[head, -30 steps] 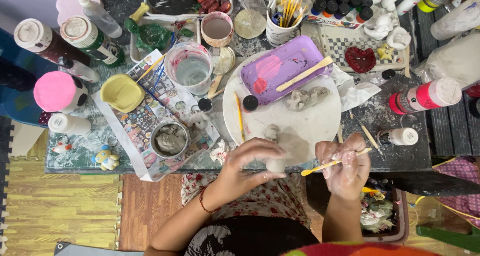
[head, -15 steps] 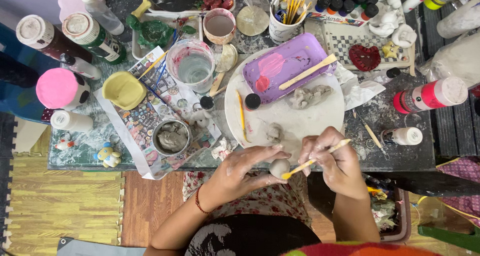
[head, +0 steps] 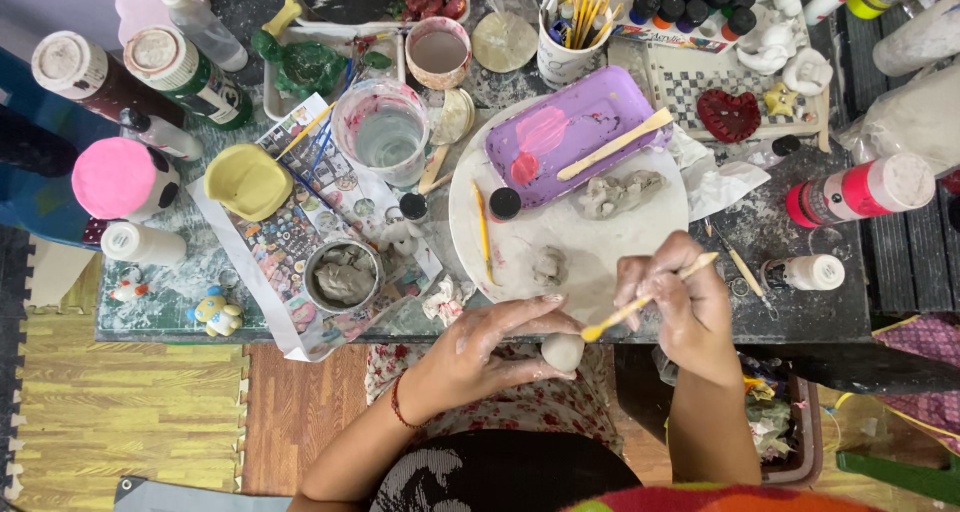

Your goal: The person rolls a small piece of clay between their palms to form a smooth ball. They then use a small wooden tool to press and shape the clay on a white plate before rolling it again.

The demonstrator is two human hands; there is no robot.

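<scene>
From the head camera we see our left hand (head: 490, 347) curled around a small grey clay ball (head: 562, 351), just below the white round board (head: 570, 237). Our right hand (head: 685, 307), beside it, pinches a yellow-tipped wooden tool (head: 648, 297) whose tip touches the ball.

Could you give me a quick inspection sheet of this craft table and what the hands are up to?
Surface: dark table, smeared white.
Job's things: clay ball; yellow-tipped wooden tool.
Clutter: white round board, purple tray, water cup, paint bottles, brushes.
Hands: left hand grips the ball; right hand holds the tool against it.
Cables: nothing seen.
Surroundings: wood floor, yellow foam mat.
</scene>
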